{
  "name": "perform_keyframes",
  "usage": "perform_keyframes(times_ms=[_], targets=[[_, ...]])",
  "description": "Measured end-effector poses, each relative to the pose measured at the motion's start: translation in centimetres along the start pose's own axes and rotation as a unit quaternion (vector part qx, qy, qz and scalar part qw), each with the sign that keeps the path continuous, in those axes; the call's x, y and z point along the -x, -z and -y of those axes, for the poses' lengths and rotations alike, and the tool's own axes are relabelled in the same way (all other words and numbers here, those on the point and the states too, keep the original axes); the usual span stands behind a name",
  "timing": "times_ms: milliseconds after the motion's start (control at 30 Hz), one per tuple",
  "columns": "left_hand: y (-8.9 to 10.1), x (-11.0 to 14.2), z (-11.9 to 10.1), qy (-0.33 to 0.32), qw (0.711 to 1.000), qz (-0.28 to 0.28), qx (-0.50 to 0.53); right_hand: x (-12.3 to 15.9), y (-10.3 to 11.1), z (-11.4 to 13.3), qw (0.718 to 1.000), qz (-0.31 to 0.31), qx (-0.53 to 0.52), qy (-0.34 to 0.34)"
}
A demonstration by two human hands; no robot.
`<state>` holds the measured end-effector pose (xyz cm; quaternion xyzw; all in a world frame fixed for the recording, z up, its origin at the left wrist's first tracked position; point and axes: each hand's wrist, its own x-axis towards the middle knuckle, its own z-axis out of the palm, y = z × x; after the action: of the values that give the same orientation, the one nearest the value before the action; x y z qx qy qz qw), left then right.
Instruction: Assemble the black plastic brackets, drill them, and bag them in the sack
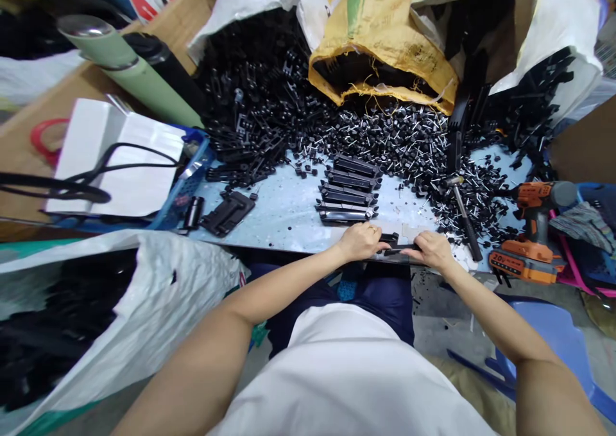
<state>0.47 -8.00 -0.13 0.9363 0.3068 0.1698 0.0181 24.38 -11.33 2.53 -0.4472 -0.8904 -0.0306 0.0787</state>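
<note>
At the front edge of the light blue table point(283, 221), my left hand point(362, 241) is closed on a black plastic part point(389, 238). My right hand point(432, 251) pinches a slim black plastic strip point(403, 250) beside it. The two pieces lie close together between the hands; whether they are joined I cannot tell. Just beyond my left hand, several long black plastic parts point(349, 192) lie in a row. A hammer point(465, 221) with a black grip rests to the right of my right hand.
Heaps of small black pieces with metal pins point(385, 137) and black clips point(255, 102) cover the back. An orange cordless drill point(532, 230) stands at right. A blue basket point(166, 214) and a green flask point(139, 79) are at left. A yellow sack point(385, 38) lies behind.
</note>
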Motion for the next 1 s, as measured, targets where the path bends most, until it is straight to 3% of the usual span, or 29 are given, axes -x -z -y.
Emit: perform_keyframes(times_ms=[100,167,233,300,367,500,600,700,800,900,1000], targets=[[2.6,0.7,-1.0,0.013,0.992,-0.069,0.109,-1.0,3.4,1.6,0.99,-0.013,-0.118,0.075],[4.9,1.8,-2.2,-0.005,0.965,-0.118,0.234,-1.3,5.4,3.4,0.959,0.01,-0.253,0.128],[6.9,3.0,-3.6,0.005,0.925,-0.151,0.348,-1.4,6.0,5.5,0.915,0.029,-0.379,0.138],[8.1,3.9,-4.9,0.022,0.888,-0.179,0.423,-1.5,5.0,7.8,0.869,0.014,-0.478,0.126],[8.5,4.3,-5.9,0.029,0.865,-0.214,0.453,-2.0,2.6,10.2,0.847,-0.038,-0.526,0.074],[7.3,4.3,-6.9,0.108,0.856,-0.328,0.386,-4.7,-3.1,14.4,0.844,-0.125,-0.497,-0.158],[5.4,4.5,-6.7,0.142,0.871,-0.364,0.299,-6.8,-5.2,15.1,0.82,-0.164,-0.496,-0.234],[3.0,5.1,-5.0,0.091,0.931,-0.319,0.155,-6.5,-4.1,12.1,0.855,-0.219,-0.399,-0.248],[0.9,5.7,-1.9,0.095,0.961,-0.259,0.012,-3.3,-0.1,5.8,0.897,-0.276,-0.178,-0.296],[-0.4,5.6,0.8,0.147,0.971,-0.184,-0.029,1.3,5.1,-1.4,0.869,-0.287,0.041,-0.4],[-0.7,3.8,2.2,0.21,0.97,-0.125,0.0,4.7,9.0,-7.3,0.807,-0.213,0.129,-0.535]])
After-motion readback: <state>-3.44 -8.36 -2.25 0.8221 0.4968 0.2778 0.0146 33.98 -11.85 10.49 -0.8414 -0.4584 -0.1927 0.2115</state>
